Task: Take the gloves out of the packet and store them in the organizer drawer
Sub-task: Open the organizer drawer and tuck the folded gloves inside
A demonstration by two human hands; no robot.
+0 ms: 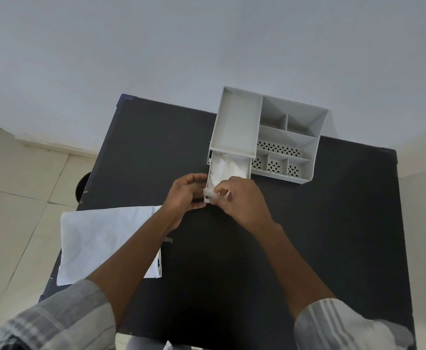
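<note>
A grey organizer (292, 137) with several compartments stands at the back right of the black table (333, 236). Its drawer (249, 165) is pulled out toward me and holds thin white gloves (226, 169). My right hand (242, 198) pinches the near end of the gloves at the drawer's front. My left hand (184, 195) is curled around the drawer's front left corner. The flat white packet (100, 241) lies on the table's left edge, partly under my left forearm.
The table's left edge drops to a tiled floor (17, 198), where a dark round object (82, 188) shows beside the table. A pale wall (207, 46) rises behind the organizer.
</note>
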